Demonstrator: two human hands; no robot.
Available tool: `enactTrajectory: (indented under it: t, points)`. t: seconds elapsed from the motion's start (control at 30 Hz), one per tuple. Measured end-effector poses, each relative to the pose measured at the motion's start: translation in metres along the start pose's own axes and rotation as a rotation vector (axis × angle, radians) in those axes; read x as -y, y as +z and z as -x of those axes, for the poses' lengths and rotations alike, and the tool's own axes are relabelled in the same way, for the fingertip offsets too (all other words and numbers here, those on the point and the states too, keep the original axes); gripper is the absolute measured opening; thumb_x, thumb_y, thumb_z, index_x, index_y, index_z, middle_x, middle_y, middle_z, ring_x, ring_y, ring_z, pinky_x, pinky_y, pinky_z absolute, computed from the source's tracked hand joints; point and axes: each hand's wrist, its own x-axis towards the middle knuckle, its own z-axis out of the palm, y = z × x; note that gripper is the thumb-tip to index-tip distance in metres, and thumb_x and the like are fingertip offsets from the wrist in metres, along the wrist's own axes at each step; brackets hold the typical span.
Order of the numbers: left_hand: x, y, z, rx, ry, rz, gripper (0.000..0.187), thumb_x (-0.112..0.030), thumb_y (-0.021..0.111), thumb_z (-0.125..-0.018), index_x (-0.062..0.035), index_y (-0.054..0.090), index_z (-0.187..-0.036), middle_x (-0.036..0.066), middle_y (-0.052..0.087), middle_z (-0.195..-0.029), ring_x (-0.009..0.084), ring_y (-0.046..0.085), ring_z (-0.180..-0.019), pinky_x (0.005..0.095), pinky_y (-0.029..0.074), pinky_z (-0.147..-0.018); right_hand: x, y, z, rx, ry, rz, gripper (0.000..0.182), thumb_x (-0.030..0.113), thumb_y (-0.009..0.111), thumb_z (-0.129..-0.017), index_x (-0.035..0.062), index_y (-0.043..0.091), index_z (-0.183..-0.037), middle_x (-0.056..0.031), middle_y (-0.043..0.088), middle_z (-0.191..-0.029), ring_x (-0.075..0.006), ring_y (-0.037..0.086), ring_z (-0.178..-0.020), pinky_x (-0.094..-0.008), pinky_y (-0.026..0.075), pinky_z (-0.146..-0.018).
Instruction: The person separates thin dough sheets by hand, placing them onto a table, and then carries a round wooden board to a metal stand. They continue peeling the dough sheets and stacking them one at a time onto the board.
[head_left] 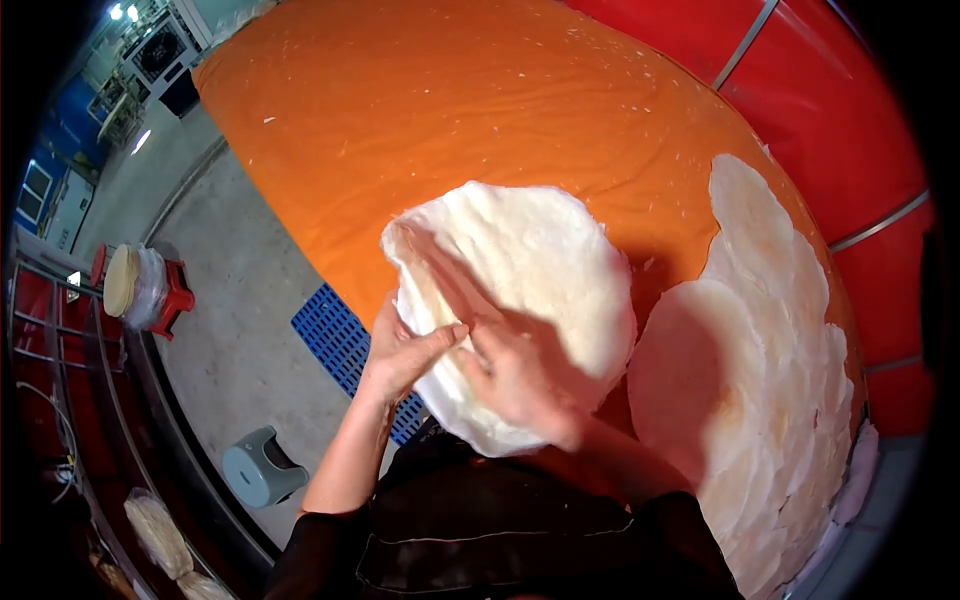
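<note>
A thick round of pale, thin flatbread sheets lies before me at the near edge of the orange cloth. My left hand grips its left rim, thumb on top and fingers hidden beneath. Along that rim the top sheet looks lifted and folded. My right hand is closed over the same rim, its thumb and fingertips close to my left thumb; they appear to pinch the sheet's edge, partly hidden. To the right, many more thin round flatbreads lie overlapping in a spread.
An orange cloth with scattered crumbs covers the large table. Red padded panels border the far right. On the floor at left are a blue plastic grate, a grey stool and a red stool bearing a wrapped round stack.
</note>
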Motion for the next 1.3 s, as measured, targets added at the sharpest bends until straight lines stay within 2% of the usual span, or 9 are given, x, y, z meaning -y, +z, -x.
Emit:
enactTrajectory:
  t: [0.07,0.23,0.3,0.63,0.77,0.9,0.97,1.0,1.3]
  points:
    - [0.003,-0.006,0.006,-0.045,-0.072,0.001,0.055,0.003,0.066,-0.063,0.0014,0.042,-0.112,0.012,0.055,-0.102,0.0202,0.056,-0.088,0.0315,0.045,-0.079,-0.005,0.012,-0.001,0.202,0.079,0.27,0.02,0.008,0.051,-0.075,0.0003,0.053,-0.094,-0.0157,0.056,-0.072,-0.026,0.057,-0.066,-0.0365,0.045,-0.061]
    - [0.063,-0.064,0.016,-0.144,-0.315,0.226,0.049,0.004,0.061,-0.067,0.006,0.043,-0.112,0.017,0.054,-0.103,0.0259,0.056,-0.089,0.0341,0.046,-0.078,-0.078,-0.039,-0.056,0.23,0.659,-1.028,0.016,0.008,0.055,-0.079,-0.0027,0.058,-0.09,-0.0064,0.061,-0.08,-0.013,0.056,-0.069,-0.0259,0.046,-0.063]
    - [0.088,-0.075,0.017,-0.135,-0.341,0.307,0.052,0.004,0.061,-0.067,0.0052,0.039,-0.115,0.018,0.051,-0.107,0.0283,0.054,-0.092,0.0363,0.046,-0.078,-0.122,-0.093,-0.083,0.02,0.268,-0.902,0.019,0.01,0.057,-0.076,-0.0007,0.058,-0.092,-0.007,0.06,-0.079,-0.0126,0.055,-0.069,-0.027,0.045,-0.063]
    - [0.067,-0.083,0.019,-0.02,-0.283,0.318,0.043,0.006,0.059,-0.066,0.0058,0.047,-0.108,0.015,0.056,-0.1,0.0239,0.056,-0.091,0.0341,0.046,-0.077,-0.264,-0.387,0.043,-0.622,0.694,-0.168,0.036,0.02,0.05,-0.082,-0.0044,0.048,-0.108,-0.0114,0.059,-0.092,-0.0232,0.057,-0.077,-0.0325,0.046,-0.07]
    - [0.008,-0.043,0.012,0.182,-0.192,0.172,0.047,0.002,0.06,-0.067,0.0072,0.042,-0.111,0.016,0.054,-0.104,0.0231,0.053,-0.096,0.0328,0.042,-0.085,-0.252,-0.354,0.086,-0.627,1.147,0.928,0.063,0.04,0.059,-0.068,-0.0083,0.045,-0.106,-0.0282,0.055,-0.091,-0.0395,0.052,-0.09,-0.0396,0.043,-0.077]
    - [-0.014,0.009,-0.006,0.217,-0.124,0.063,0.052,-0.006,0.065,-0.069,0.0052,0.039,-0.114,0.013,0.053,-0.104,0.0204,0.053,-0.095,0.0314,0.043,-0.082,-0.276,-0.18,0.056,-0.586,0.609,0.103,0.052,0.031,0.056,-0.077,0.0064,0.036,-0.118,-0.0143,0.049,-0.105,-0.0231,0.051,-0.089,-0.0315,0.043,-0.073]
    - [-0.008,0.015,-0.018,0.203,-0.101,0.019,0.053,-0.008,0.067,-0.069,0.0039,0.04,-0.113,0.013,0.055,-0.1,0.0194,0.055,-0.09,0.0307,0.045,-0.079,-0.142,-0.137,0.016,0.098,0.278,-0.066,0.08,0.021,0.07,-0.067,0.0126,0.021,-0.13,-0.0072,0.036,-0.125,-0.0181,0.042,-0.106,-0.0315,0.04,-0.08]
    - [-0.006,0.018,-0.023,0.207,-0.092,0.016,0.053,-0.007,0.067,-0.069,0.0032,0.04,-0.113,0.013,0.055,-0.097,0.019,0.056,-0.087,0.0303,0.046,-0.076,-0.096,-0.103,0.008,0.015,0.267,-0.381,0.098,0.03,0.082,-0.047,0.0072,0.028,-0.126,-0.0114,0.045,-0.114,-0.0216,0.048,-0.099,-0.0334,0.044,-0.075]
    - [-0.005,0.003,-0.026,0.256,-0.178,0.232,0.047,-0.002,0.065,-0.07,0.0007,0.038,-0.109,0.014,0.058,-0.093,0.0191,0.059,-0.081,0.0307,0.05,-0.07,-0.024,-0.043,-0.014,0.146,0.525,-0.648,0.11,0.027,0.082,-0.045,0.0023,0.017,-0.13,-0.0267,0.026,-0.128,-0.0375,0.026,-0.12,-0.043,0.027,-0.096]
